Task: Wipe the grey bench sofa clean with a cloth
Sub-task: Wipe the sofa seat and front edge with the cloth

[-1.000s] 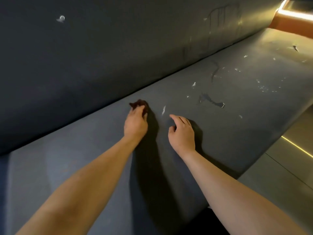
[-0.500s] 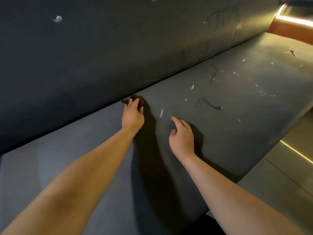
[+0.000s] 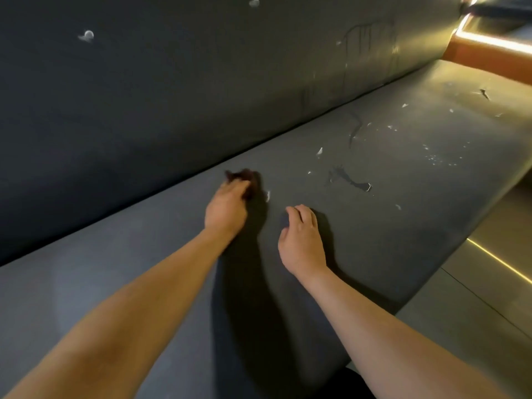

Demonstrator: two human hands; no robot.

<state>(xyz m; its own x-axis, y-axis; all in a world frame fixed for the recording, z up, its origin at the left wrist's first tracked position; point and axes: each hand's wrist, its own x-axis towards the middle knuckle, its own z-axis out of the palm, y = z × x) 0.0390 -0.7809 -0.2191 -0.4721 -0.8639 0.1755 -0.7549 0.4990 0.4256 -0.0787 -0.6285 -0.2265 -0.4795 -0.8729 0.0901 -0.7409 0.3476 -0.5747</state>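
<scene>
The grey bench sofa's seat (image 3: pixel 115 283) runs from lower left to upper right, with its dark backrest (image 3: pixel 172 96) behind. My left hand (image 3: pixel 227 208) presses a small dark cloth (image 3: pixel 243 177) onto the seat near the backrest seam; most of the cloth is hidden under the fingers. My right hand (image 3: pixel 300 237) rests on the seat to the right, fingers loosely curled, holding nothing. A dark smear (image 3: pixel 349 180) and white flecks (image 3: pixel 319 151) mark the seat beyond both hands.
The backrest carries white spots (image 3: pixel 87 35) and drip streaks (image 3: pixel 362 44). An orange lit ledge (image 3: pixel 489 57) stands at the far right end. The seat's front edge drops to a shiny floor (image 3: pixel 489 298) with a light strip at the right.
My left hand with the cloth slid a little left toward the seam, then back to the right. My right hand curled its fingers more and stayed in place.
</scene>
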